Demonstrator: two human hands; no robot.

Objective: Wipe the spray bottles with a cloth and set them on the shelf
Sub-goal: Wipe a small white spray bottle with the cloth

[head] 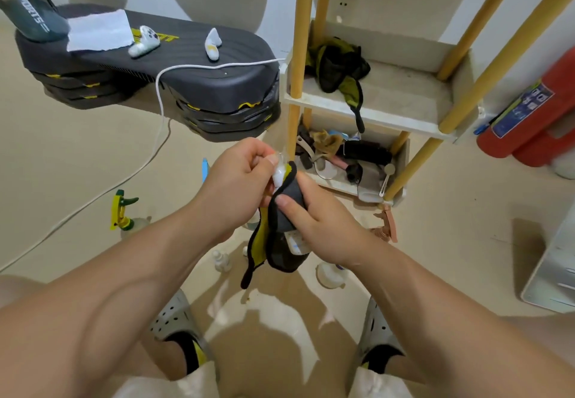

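Observation:
My left hand [241,180] pinches the white top of a small spray bottle [297,243] held over the floor. A grey cloth with yellow lining and black trim [284,220] is wrapped round the bottle's body, and my right hand [314,222] grips it there, thumb pressed on the cloth. Only the bottle's label end shows below the cloth. On the floor stand a yellow-and-green trigger spray bottle [123,212], a small clear bottle [221,261] and a white-capped bottle [330,275]. The white shelf with yellow posts [385,111] stands just beyond my hands.
A black-and-yellow cloth item [339,68] lies on the shelf's upper tier; the lower tier holds several small items. A stacked dark step platform [186,80] at left carries a paper, a controller and a white cable. Red extinguishers [529,130] at right. A pink clip [387,223] lies near the shelf foot.

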